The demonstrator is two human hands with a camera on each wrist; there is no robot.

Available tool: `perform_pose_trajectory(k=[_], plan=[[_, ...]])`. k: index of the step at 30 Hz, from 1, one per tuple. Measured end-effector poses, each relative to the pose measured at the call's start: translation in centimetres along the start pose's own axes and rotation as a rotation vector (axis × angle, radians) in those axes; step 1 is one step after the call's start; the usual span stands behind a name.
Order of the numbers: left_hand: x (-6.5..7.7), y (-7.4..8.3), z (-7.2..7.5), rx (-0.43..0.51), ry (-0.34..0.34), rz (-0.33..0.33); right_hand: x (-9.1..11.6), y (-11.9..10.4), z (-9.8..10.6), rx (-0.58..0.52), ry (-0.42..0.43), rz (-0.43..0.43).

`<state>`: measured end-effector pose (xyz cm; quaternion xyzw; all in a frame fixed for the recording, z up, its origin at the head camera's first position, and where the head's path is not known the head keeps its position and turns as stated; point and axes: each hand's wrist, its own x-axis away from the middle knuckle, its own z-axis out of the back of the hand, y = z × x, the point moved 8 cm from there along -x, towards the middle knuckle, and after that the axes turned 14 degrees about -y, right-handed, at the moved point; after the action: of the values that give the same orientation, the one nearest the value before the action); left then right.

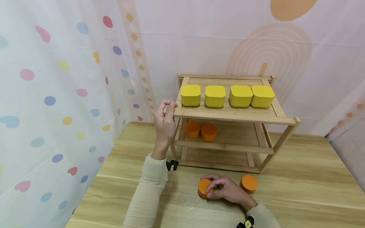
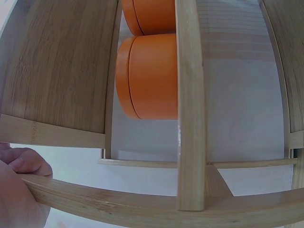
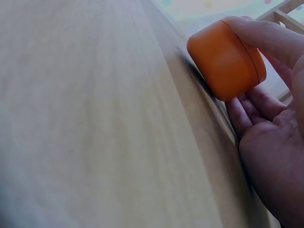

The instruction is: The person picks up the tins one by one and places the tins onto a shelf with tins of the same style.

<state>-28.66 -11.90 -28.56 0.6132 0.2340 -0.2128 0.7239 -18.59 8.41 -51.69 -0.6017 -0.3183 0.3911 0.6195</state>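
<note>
A patterned cloth (image 1: 77, 139) hangs behind and to the left of the wooden table (image 1: 108, 196). On the table stands a three-tier wooden rack (image 1: 228, 118), its top shelf toward the person's chest side of the view and its lower shelves beneath.

The left arm, in a pale sleeve (image 1: 146, 196), stretches forward and up to the rack's left end. The left hand (image 1: 166, 123) is raised at top-shelf height, its fingers bent over the shelf's left edge with the thumb alongside; it grips the rack there, as the left wrist view also shows.

The right forearm enters from the lower right and slants up and leftward, keeping the right hand (image 1: 226, 191) low over the table in front of the rack. Its fingers and thumb are partly closed, pinching an orange round container (image 1: 203, 189), thumb on the near side and fingers reaching over and around. Whether that container touches the table I cannot tell.

Four yellow boxes (image 1: 215, 97) line the top shelf, the two rightmost close together. Two orange tubs (image 1: 209, 133) sit side by side on the left part of the middle shelf. Another orange tub (image 1: 249, 183) rests on the table, just beside the right hand's wrist.
</note>
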Motion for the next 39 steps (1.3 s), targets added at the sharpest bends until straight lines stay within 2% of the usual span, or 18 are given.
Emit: perform_pose_trajectory(k=[9,24,31,39], plan=[[0.1,-0.2,-0.2,-0.022,-0.004,0.007,0.0,0.2,-0.1,-0.016,0.011,-0.01],[0.1,-0.1,-0.2,-0.019,0.002,0.008,-0.4,-0.9,0.4,0.054,0.049,-0.068],[0.1,-0.2,-0.1,-0.008,-0.003,0.009,-0.3,-1.8,0.4,0.06,0.043,-0.029],[0.1,-0.2,0.0,-0.007,0.007,0.008,0.0,-3.6,0.9,0.133,0.07,0.029]])
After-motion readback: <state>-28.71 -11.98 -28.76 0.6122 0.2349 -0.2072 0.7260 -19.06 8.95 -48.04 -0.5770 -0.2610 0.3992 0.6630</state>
